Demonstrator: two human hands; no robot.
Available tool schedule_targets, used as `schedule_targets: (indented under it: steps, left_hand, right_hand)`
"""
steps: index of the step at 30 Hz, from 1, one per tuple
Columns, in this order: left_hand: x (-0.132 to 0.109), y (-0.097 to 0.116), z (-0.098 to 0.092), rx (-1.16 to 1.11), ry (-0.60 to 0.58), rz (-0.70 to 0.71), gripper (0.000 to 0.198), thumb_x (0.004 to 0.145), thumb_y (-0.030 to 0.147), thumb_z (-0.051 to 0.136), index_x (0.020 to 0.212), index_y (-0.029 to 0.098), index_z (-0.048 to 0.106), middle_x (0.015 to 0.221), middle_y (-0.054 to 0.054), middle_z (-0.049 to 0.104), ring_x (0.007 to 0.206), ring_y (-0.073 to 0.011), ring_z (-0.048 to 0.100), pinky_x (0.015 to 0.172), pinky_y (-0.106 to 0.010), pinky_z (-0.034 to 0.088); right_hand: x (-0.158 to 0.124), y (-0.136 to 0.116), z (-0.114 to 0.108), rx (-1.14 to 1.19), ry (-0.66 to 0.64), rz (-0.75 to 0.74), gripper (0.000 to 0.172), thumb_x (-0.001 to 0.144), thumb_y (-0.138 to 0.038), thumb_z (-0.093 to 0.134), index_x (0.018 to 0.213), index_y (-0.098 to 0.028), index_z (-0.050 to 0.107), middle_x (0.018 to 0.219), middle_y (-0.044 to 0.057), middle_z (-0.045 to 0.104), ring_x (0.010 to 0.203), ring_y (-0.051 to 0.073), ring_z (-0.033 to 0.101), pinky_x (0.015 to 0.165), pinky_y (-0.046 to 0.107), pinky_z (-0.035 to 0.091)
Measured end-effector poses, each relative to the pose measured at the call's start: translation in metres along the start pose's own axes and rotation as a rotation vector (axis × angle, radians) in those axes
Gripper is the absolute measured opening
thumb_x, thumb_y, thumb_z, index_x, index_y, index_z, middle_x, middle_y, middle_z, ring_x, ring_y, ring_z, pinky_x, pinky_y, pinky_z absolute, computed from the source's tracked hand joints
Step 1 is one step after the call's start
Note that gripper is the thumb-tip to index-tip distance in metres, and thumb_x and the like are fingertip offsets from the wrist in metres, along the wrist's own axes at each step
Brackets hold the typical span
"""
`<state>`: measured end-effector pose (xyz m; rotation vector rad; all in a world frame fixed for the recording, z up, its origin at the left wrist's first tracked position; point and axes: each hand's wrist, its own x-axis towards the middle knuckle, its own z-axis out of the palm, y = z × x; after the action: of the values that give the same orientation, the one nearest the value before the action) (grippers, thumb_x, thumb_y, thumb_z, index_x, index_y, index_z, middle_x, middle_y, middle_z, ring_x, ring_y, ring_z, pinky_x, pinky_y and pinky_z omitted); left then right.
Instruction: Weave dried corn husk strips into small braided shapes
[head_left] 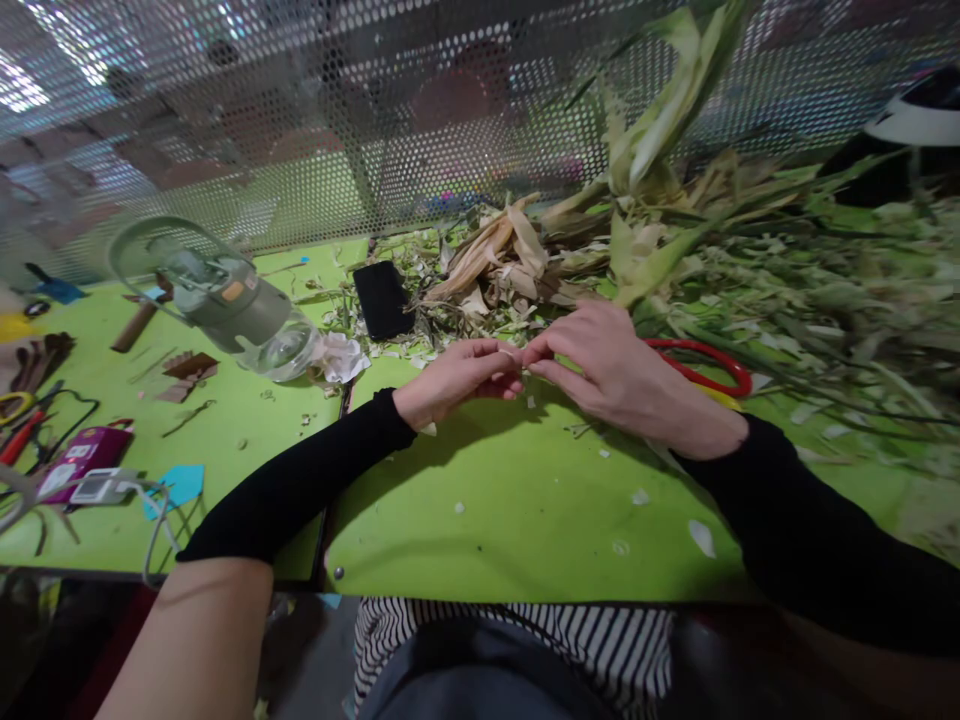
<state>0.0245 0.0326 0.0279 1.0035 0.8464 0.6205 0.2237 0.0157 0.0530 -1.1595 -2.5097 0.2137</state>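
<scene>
While L hand (pixel 459 380) & R hand (pixel 611 372) meet above the counter (pixel 525 530), fingers (pixel 480 354) pinched on a tiny pale sliver (pixel 516 354) b/w them, dried husks (pixel 495 250) lie just beyond, nr a blk phone (pixel 382 300).

Blk forearm slvs (pixel 300 480), b/w striped garment (pixel 630 640)

The counter (pixel 480 555) is smooth, the corn husks (pixel 491 250) rough and papery, the perforated screen (pixel 300 110) metal, the bottle lid (pixel 247 305) matt plastic, the sleeves (pixel 300 485) cloth.
</scene>
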Motion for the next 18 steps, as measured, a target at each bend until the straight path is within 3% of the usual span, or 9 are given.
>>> schedule_targets:
  steps: [5,11,18]
  left_hand:
    - [0.005,-0.007,-0.005,0.053,-0.055,0.11,0.006,0.086,0.009,0.069,0.09,0.011,0.065,0.084,0.0,0.069,0.072,-0.0047,0.065,0.086,-0.026,0.055]
    - [0.009,-0.013,-0.011,0.221,-0.058,0.188,0.01,0.09,0.02,0.071,0.095,0.013,0.066,0.088,-0.001,0.068,0.078,-0.0082,0.066,0.081,-0.027,0.055]
    - [0.006,-0.012,-0.009,0.235,-0.064,0.103,0.005,0.098,0.018,0.06,0.097,0.014,0.062,0.091,-0.002,0.069,0.076,-0.008,0.069,0.066,-0.02,0.052]
  right_hand:
    - [0.001,-0.001,0.003,-0.079,0.006,0.031,0.026,0.101,-0.03,0.046,0.087,-0.02,0.065,0.088,0.012,0.075,0.084,0.027,0.055,0.088,0.045,0.033]
    - [0.003,0.003,0.008,-0.096,-0.005,0.046,0.024,0.099,-0.026,0.047,0.088,-0.019,0.066,0.088,0.014,0.075,0.086,0.028,0.056,0.084,0.044,0.033]
    - [0.002,0.012,0.012,-0.036,0.011,-0.006,0.028,0.1,-0.033,0.047,0.082,-0.022,0.066,0.084,0.009,0.074,0.079,0.025,0.058,0.082,0.043,0.037]
